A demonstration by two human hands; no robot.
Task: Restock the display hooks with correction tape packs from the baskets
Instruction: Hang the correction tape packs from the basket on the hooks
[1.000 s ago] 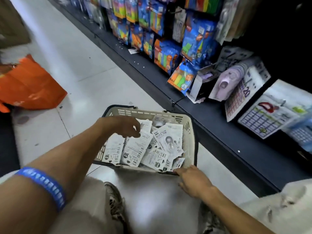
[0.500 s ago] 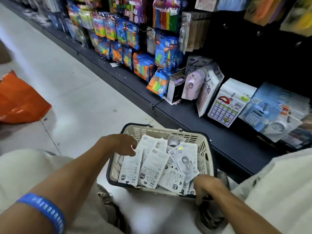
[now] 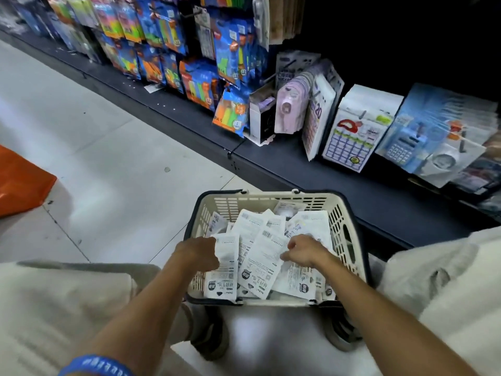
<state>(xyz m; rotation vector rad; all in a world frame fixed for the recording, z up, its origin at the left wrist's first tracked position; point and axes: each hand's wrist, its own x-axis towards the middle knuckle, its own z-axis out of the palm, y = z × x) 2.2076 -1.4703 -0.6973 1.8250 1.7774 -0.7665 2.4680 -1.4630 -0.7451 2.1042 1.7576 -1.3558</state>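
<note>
A cream basket [image 3: 271, 197] with a dark rim stands on the floor between my feet. It holds several white correction tape packs [image 3: 261, 253], lying loose with their printed backs up. My left hand [image 3: 196, 253] is inside the basket at its left, fingers curled on the edge of one pack. Over the packs at the right, my right hand [image 3: 305, 251] pinches at a pack with curled fingers. Pale purple packs [image 3: 288, 109] hang on a display hook on the shelf beyond the basket.
A dark shelf base [image 3: 298, 169] runs diagonally just behind the basket. Blue and orange packets [image 3: 200, 82], calendars [image 3: 352, 134] and calculator packs [image 3: 414, 139] hang above it. An orange bag [image 3: 19, 180] lies on the pale tiled floor at the left.
My right hand left the basket's near rim and went in onto the packs. My left hand shifted toward the near left side of the pile. The view tilted up toward the shelf.
</note>
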